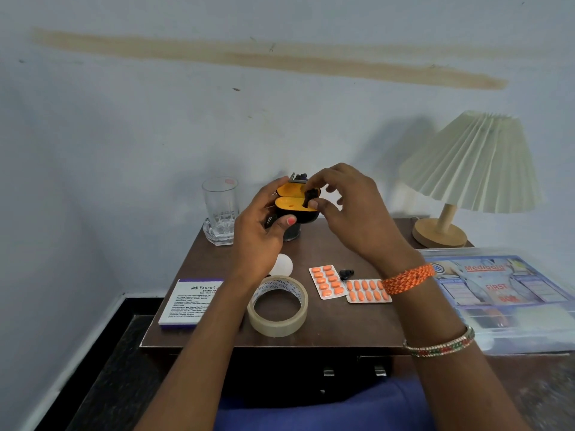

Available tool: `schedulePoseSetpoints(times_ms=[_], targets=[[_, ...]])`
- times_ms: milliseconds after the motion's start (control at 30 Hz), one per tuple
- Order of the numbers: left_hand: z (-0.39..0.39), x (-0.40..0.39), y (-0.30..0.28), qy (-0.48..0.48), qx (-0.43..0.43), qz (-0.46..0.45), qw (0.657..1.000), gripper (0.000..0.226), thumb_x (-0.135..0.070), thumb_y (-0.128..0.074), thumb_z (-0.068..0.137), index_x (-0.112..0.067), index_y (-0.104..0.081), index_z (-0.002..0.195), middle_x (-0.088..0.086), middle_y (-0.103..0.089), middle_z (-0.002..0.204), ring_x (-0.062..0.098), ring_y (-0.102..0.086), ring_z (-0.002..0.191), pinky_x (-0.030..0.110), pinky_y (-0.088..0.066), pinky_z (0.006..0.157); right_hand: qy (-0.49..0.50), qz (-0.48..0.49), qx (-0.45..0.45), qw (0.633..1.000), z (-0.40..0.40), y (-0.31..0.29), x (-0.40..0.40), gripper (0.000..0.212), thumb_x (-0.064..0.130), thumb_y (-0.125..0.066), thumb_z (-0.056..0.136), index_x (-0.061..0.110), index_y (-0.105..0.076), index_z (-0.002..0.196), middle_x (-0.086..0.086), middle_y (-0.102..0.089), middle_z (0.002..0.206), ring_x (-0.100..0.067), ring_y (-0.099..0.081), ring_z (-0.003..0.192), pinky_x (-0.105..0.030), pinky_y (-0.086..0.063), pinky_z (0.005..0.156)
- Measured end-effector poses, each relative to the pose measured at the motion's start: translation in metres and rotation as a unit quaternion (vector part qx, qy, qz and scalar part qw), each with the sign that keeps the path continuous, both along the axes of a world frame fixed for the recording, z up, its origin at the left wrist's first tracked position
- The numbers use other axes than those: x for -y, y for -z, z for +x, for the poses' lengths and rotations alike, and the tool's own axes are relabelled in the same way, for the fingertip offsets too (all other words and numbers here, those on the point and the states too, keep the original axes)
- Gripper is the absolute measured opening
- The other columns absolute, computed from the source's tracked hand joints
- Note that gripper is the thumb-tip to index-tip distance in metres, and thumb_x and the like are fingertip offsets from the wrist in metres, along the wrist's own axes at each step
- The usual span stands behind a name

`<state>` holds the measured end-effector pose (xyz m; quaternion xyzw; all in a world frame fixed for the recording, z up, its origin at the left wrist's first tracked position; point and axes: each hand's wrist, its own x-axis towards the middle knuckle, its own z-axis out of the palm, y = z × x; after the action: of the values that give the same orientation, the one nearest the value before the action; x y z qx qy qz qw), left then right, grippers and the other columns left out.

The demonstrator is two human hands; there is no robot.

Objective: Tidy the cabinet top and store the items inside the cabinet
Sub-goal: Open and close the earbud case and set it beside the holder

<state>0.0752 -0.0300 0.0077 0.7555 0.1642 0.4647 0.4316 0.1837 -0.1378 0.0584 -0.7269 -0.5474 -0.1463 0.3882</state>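
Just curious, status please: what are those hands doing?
Left hand holds open earbud case. Right hand seats an earbud. Second earbud lies by pill strips.

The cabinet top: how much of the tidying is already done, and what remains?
Nothing looks stored yet. In hand: the left hand holds the open earbud case while the right hand sets one earbud into it. Left on the cabinet top: second earbud, two pill strips, tape roll, stamp pad box, glass, first aid box.
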Motion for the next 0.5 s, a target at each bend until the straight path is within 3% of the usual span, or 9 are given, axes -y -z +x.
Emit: schedulePoseSetpoints(times_ms=[133,333,500], targets=[[-0.0001,-0.0005,-0.0012,0.003,0.000,-0.001,1.000,0.062,-0.003,-0.066,0.083,-0.047,-0.047,0.121,-0.027,-0.054,0.113,0.006,-0.056,0.110,0.019,-0.048,0.094,-0.003,-0.020,-0.006,1.000,0.0009,-0.0009,0.0021,0.013,0.018,-0.066,0.086,0.022,-0.067,0.098,0.003,-0.056,0.089,-0.006,-0.046,0.077,-0.018,-0.035,0.065],[0.0008,-0.0001,0.0016,0.003,-0.018,0.019,1.000,0.060,-0.002,-0.065,0.083,-0.039,-0.048,0.128,-0.012,-0.058,0.122,0.013,-0.056,0.116,0.034,-0.050,0.098,-0.001,-0.011,-0.058,0.998,0.0017,-0.0002,0.0024,0.009,0.024,-0.066,0.087,0.021,-0.072,0.094,0.005,-0.058,0.065,-0.007,-0.051,0.061,-0.016,-0.037,0.057],[0.0015,-0.0003,0.0019,-0.005,-0.040,0.026,0.999,0.059,-0.002,-0.064,0.084,-0.031,-0.047,0.133,0.000,-0.055,0.134,0.019,-0.052,0.123,0.039,-0.048,0.101,-0.002,0.018,-0.079,0.997,0.0028,-0.0023,0.0050,0.013,0.013,-0.063,0.087,0.023,-0.072,0.090,0.004,-0.066,0.083,-0.007,-0.060,0.074,-0.013,-0.047,0.065]])
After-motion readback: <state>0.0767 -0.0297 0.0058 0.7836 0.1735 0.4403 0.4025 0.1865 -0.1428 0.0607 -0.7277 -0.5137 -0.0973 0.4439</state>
